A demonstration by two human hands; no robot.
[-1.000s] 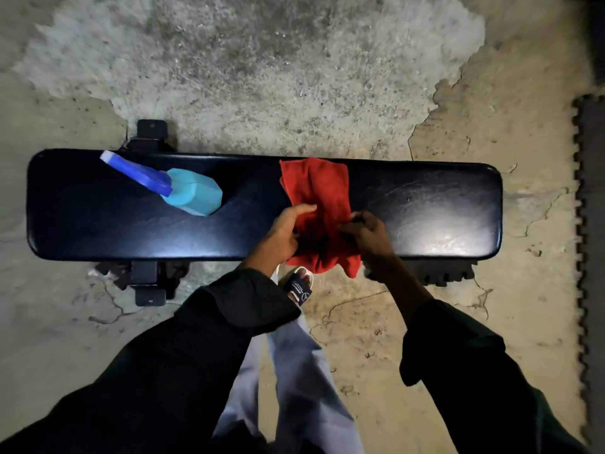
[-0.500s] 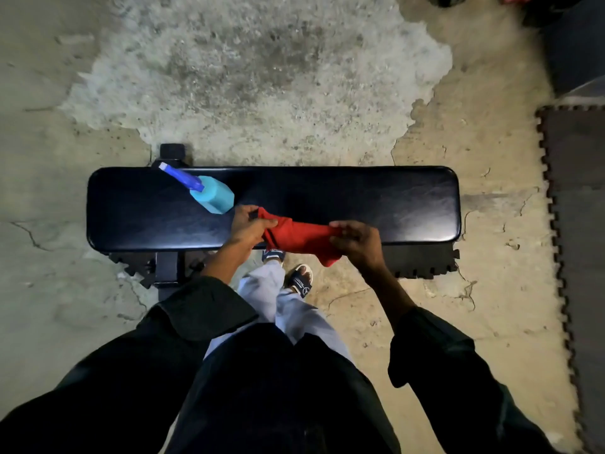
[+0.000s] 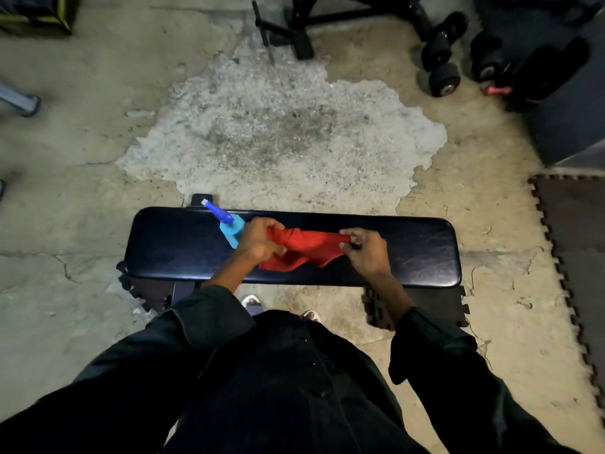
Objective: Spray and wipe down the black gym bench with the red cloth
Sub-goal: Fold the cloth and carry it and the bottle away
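Note:
The black gym bench (image 3: 409, 253) lies crosswise in front of me on a concrete floor. Above its middle hangs the red cloth (image 3: 302, 247), stretched between both hands. My left hand (image 3: 258, 240) grips the cloth's left end in a fist. My right hand (image 3: 365, 250) pinches the right end with thumb and fingers. A light blue spray bottle (image 3: 230, 229) with a darker blue trigger head lies on the bench just left of my left hand, partly hidden by it.
Black dumbbells (image 3: 442, 62) and a machine frame (image 3: 301, 31) stand on the floor beyond the bench. Dark interlocking foam mats (image 3: 576, 231) lie to the right. My feet are under the bench's near edge. A worn rough patch of concrete lies behind the bench.
The cloth was lying flat on the bench under both hands; now it is lifted and pulled out between them. My head has drawn back, so more of the floor shows.

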